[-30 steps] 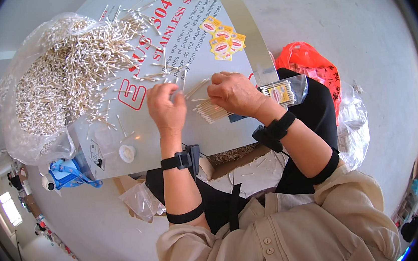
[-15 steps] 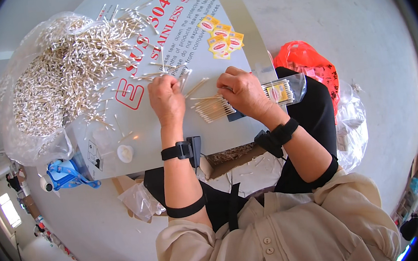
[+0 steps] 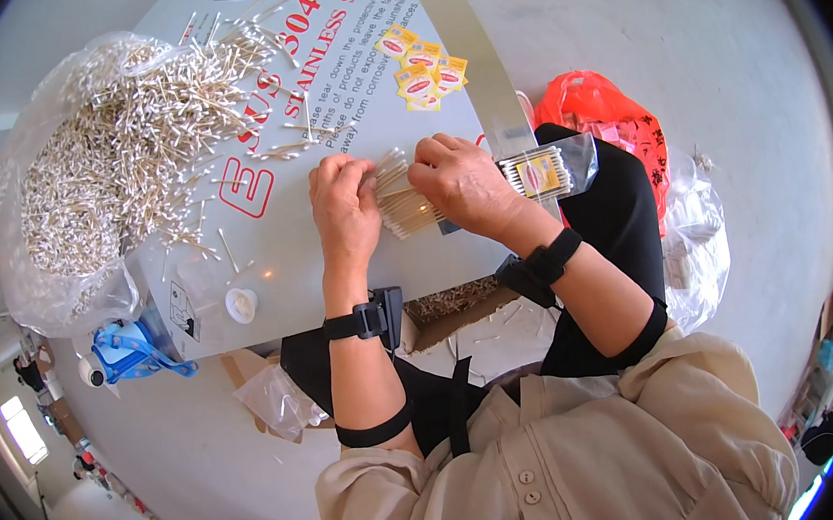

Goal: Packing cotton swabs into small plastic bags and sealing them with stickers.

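Wooden cotton swabs with white tips (image 3: 408,214) lie in a row between my hands on the table. My left hand (image 3: 345,212) is closed, its thumb and fingers pinching a few swabs at the row's upper left end. From the other side my right hand (image 3: 468,187) curls over the row with its fingers closed on swabs; its fingertips are partly hidden. Beneath that hand shows a bit of dark flat material. To its right, a clear plastic packet (image 3: 539,174) of neatly lined-up swabs with a yellow label reaches past the table edge.
A big clear bag (image 3: 16,213) spills a heap of loose swabs at left. Yellow label cards (image 3: 427,73) lie toward the far side of the grey table (image 3: 276,263). A small white round dish (image 3: 241,304) sits near the front edge. A red plastic bag (image 3: 614,121) stands right of the table.
My left hand has come down and right, bringing swabs to the row between my hands. The right hand stays closed over the row. The whole view has shifted slightly.
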Demonstrator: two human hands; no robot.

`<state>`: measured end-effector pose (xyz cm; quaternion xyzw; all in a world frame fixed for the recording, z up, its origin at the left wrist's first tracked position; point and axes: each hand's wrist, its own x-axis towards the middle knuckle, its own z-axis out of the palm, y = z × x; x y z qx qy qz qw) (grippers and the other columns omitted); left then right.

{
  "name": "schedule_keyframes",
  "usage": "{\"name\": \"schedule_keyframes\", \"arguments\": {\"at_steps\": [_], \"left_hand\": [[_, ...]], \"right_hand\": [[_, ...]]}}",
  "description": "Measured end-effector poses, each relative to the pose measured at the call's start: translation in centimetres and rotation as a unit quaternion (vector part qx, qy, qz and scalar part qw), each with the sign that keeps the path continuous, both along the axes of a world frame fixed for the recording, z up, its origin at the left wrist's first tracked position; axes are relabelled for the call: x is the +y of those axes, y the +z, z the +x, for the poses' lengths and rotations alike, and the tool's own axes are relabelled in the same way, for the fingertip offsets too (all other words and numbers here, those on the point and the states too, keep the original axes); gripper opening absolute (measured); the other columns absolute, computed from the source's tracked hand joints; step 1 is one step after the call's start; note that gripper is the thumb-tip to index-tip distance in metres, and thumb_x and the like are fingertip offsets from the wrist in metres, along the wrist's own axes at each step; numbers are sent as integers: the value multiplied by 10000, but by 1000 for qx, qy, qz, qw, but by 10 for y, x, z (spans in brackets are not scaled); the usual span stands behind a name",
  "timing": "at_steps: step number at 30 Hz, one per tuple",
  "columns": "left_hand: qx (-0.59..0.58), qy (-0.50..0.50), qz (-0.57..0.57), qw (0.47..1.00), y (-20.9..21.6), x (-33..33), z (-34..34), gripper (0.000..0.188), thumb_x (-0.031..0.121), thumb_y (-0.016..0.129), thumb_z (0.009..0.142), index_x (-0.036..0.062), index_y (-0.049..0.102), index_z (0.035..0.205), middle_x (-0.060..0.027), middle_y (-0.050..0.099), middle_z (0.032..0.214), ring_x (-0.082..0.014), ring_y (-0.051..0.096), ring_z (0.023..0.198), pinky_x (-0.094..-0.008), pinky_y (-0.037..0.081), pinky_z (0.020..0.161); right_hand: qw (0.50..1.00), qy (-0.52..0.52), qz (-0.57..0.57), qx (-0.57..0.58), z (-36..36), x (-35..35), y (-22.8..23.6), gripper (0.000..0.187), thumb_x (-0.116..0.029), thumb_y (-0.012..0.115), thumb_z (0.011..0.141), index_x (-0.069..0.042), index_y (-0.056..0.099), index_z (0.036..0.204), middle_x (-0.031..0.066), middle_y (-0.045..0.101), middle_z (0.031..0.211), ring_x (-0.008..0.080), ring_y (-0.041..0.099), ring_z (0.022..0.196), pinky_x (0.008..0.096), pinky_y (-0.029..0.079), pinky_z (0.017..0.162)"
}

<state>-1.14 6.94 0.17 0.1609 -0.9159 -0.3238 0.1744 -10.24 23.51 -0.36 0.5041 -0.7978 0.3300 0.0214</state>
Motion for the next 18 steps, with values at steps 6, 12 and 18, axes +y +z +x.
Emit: {"name": "schedule_keyframes", "arguments": {"at_steps": [6, 12, 18], "left_hand": [[-25, -28, -30, 999, -2, -5, 4, 230, -90, 600, 812, 28, 682, 991, -76, 590, 1032, -256, 563, 1039, -346, 506, 850], [17, 50, 82, 995, -4, -6, 15, 224, -74, 580, 825, 23, 668, 1006, -106, 625, 1091, -298, 570, 1053, -393, 474, 920], [-44, -20, -174, 984, 5, 33, 24, 570, 284, 632, 916, 28, 466, 1397, -177, 455, 1461, -358, 390, 1375, -519, 301, 1122]], "right_hand": [[998, 11, 36, 47, -5, -4, 2, 138, -67, 644, 720, -45, 513, 757, 99, 525, 854, 276, 568, 827, 388, 504, 716], [999, 14, 36, 25, -5, -4, 0, 78, -84, 623, 727, -65, 582, 790, 80, 556, 874, 252, 586, 871, 367, 508, 728], [999, 36, -2, 18, -12, -3, 1, 88, -28, 638, 749, -50, 558, 776, 96, 553, 874, 293, 582, 829, 392, 505, 706]]}}
